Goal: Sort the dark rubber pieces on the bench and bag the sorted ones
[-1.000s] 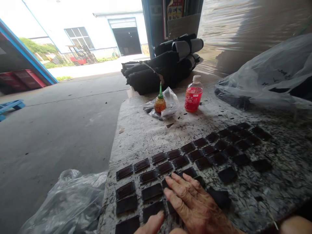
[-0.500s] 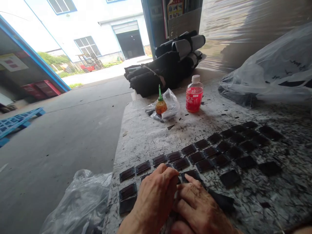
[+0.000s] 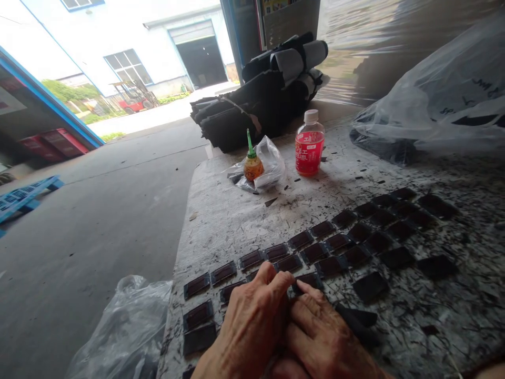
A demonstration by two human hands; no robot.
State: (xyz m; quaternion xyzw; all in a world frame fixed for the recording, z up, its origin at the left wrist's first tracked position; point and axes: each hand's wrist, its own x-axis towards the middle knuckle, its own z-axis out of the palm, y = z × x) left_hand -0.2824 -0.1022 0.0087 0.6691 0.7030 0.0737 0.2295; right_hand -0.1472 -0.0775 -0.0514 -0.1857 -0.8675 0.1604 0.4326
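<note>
Littered table [image 3: 224,221], dark pieces [image 3: 371,287], distant forklift [image 3: 133,103], perhaps

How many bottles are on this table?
2: a small round bottle with a green spout, amid crumpled clear plastic, and a taller bottle with a red label just right of it. More could be hidden behind the black bundle.

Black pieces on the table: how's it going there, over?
Left hand and right hand close together at the black pieces, grip hidden. Visible pieces in rough rows. Red bottle stands beyond, not in the way.
</note>
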